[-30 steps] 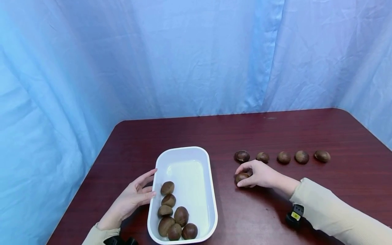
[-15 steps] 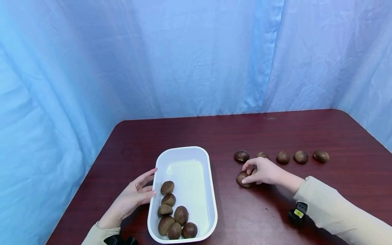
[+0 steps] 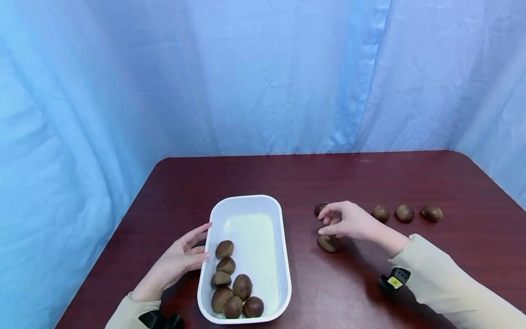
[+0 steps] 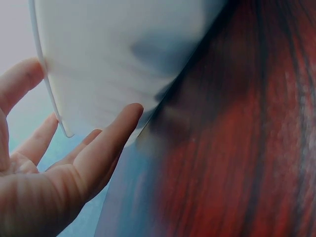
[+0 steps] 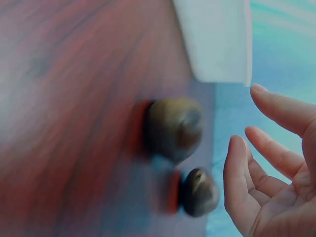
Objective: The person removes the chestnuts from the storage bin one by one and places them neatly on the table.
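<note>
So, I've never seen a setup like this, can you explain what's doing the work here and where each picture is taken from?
There's no machine here: a person works with two bare hands. The wide picture comes from a camera worn on the head, looking forward and down. The other two views come from cameras worn on the wrists, each watching its own hand's work.

On the dark red table stands a white tray with seven chestnuts in it. At least five loose chestnuts show on the table; the right hand could be hiding more. That hand hovers among them, thumb and fingers apart, with nothing visibly held. The left hand rests its fingers against the tray's side. Behind the table hangs blue cloth.
</note>
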Demonstrator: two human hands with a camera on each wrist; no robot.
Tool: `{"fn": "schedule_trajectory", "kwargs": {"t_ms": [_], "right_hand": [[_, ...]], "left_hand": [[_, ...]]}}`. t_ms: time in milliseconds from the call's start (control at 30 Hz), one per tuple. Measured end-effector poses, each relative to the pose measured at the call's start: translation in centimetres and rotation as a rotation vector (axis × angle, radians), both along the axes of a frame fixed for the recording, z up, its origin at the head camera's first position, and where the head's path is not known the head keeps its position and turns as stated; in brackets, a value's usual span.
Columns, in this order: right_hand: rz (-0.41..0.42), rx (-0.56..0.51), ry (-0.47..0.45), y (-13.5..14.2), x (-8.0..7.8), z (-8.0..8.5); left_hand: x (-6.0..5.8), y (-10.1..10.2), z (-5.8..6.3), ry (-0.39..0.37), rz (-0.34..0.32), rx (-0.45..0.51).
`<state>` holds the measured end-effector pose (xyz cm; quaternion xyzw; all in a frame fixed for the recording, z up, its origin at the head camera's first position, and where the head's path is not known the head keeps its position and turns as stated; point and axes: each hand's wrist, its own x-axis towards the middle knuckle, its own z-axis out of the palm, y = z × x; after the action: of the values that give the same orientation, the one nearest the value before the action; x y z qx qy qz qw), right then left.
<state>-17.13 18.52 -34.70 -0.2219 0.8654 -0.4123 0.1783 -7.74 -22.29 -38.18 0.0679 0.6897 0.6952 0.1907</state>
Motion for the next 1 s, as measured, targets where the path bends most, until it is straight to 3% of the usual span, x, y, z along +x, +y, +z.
{"fn": "schedule_trajectory", "kwargs": {"t_ms": [300,700,867,1000], "right_hand": [[0.012,-0.086,0.003,-3.8,0.0,1.9],[0.154,-0.269,0.047,-13.4,0.2,6.2],[0.132,-0.321,0.061,-17.0,0.2,7.0],[0.078,-0.348,0.028,-19.0,0.2,6.3]], "left_hand": [[0.0,-0.1,-0.1,-0.023,0.005,-0.009],[0.1,-0.4,-0.4,-0.023,0.005,0.004],[0.1,-0.4,-0.3,-0.032,0.008,-0.006],[0.1,-0.3,-0.2,-0.039,0.012,-0.023]]}}
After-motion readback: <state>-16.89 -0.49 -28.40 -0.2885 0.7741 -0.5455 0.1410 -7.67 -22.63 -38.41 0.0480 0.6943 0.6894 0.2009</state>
